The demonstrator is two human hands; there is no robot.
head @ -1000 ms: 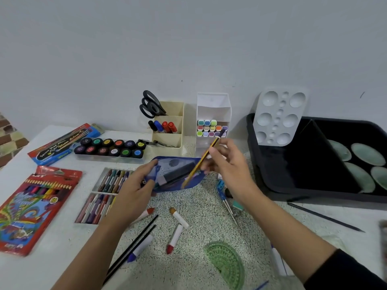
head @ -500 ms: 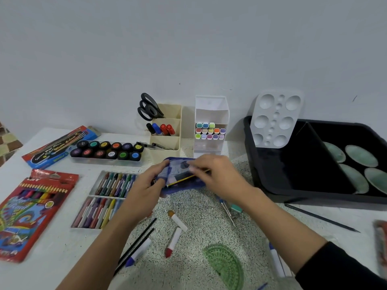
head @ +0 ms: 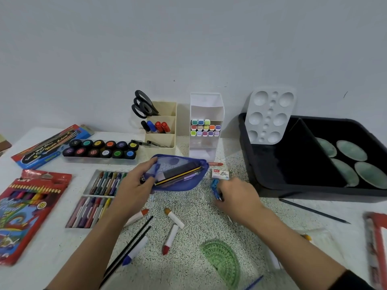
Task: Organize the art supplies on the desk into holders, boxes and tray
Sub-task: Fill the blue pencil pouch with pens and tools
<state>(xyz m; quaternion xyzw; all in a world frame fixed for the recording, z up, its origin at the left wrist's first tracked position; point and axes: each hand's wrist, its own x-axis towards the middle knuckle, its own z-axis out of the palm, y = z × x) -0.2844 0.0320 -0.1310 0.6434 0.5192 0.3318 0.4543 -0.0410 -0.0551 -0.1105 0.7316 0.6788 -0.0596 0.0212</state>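
- Blue mesh is forming the soft pouch [head: 180, 186], which is lying on the speckled table [head: 188, 208] just in front of the cream holder [head: 161, 141] and the white holder [head: 206, 147], with its mouth gaping toward the viewer.
- Its see-through fabric is showing a yellow-and-black pencil [head: 180, 176] lying lengthwise inside, alongside a dark block [head: 178, 169] and a lilac pen [head: 189, 177].
- Floppy and light, the pouch is probably going to sag shut if let go. The stiffer rim along the opening is the sensible place to hold it, and tipping it is risking the contents sliding out.
- The left hand [head: 136, 189] is pinching that rim at the pouch's left end, keeping the mouth spread.
- The right hand [head: 238, 197] is curling its fingers round a blue tool [head: 214, 185] on the table just right of the pouch and below a small white box [head: 219, 174].
- Most of the tool is hiding under the fingers, so I cannot tell what it is. It is looking like rigid, light plastic, best fed in lengthwise beside the pencil.
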